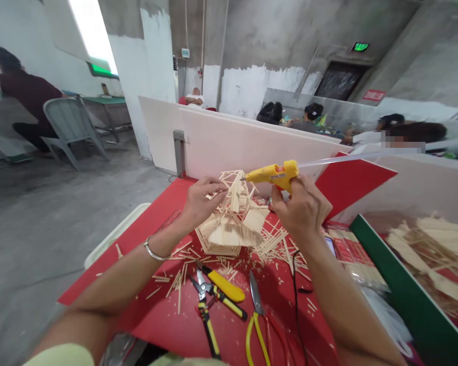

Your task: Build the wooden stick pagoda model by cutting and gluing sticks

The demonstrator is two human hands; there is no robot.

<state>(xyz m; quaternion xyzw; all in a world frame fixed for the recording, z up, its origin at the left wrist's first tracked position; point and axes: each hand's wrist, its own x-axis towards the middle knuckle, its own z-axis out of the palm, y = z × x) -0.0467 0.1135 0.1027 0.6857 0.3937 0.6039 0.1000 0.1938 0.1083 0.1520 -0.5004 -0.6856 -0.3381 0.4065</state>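
1. Yellow plastic is raised over the red table: the glue gun is gripped by the right hand, fingers wrapped round the handle, and its nozzle is aimed leftward at the stick structure's top.
2. At the middle of the table, near the white partition, the stick structure is seen standing, with loose sticks scattered about its base.
3. Now the left hand: its fingers are drawn nearly together at the upper left side of the structure; whether a stick is pinched between them cannot be told.
4. Glue at the tip is too small to be made out, so a small dab, judged by eye at the joint, seems wiser than a long squeeze.
5. Bare fingertips are placed close to that nozzle, so the tip is best steered clear of them.
6. Light pressure is called for, it seems; thin sticks could easily be knocked askew, and each joint is best steadied until set.
7. Down in front, pliers and yellow-handled scissors are left lying, and the black cable is best given slack beside the right forearm.
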